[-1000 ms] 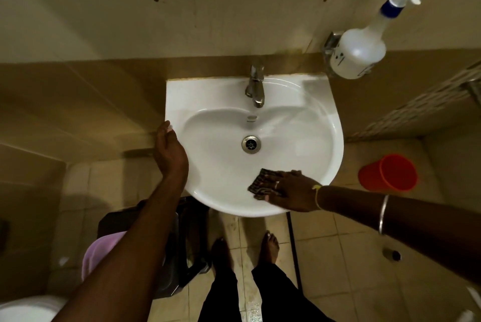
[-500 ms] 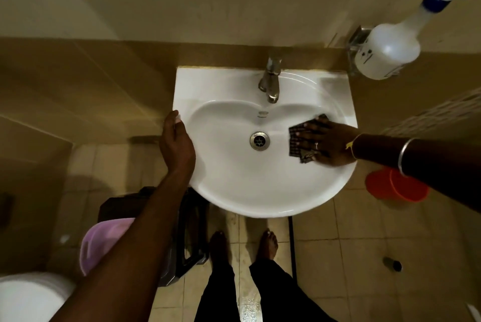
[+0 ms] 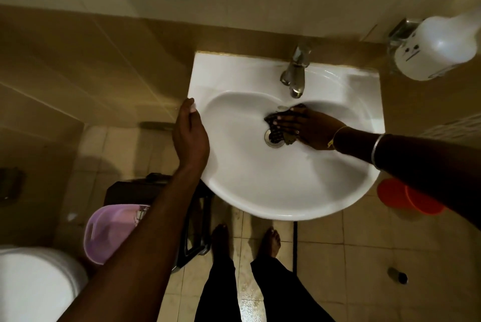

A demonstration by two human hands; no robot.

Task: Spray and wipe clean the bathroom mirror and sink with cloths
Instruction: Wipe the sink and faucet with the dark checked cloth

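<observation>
Pressing the dark cloth [image 3: 272,119] flat over the drain [image 3: 268,140] of the sink [image 3: 260,191] with the right grip [image 3: 309,130], fingers straight; resting the left grip [image 3: 191,137], fingers relaxed, against the left rim.

No text, brand, number or sign can be read here. The white spray bottle [image 3: 437,46] at the upper right carries a few small dark marks on its side, two dots above a short dash, but they are too small and blurred to make out as letters. The white sink [image 3: 286,191] has a small grey mark on its inner wall, just below the tap [image 3: 295,72]. It may be a maker's stamp, yet it is too faint to read.
</observation>
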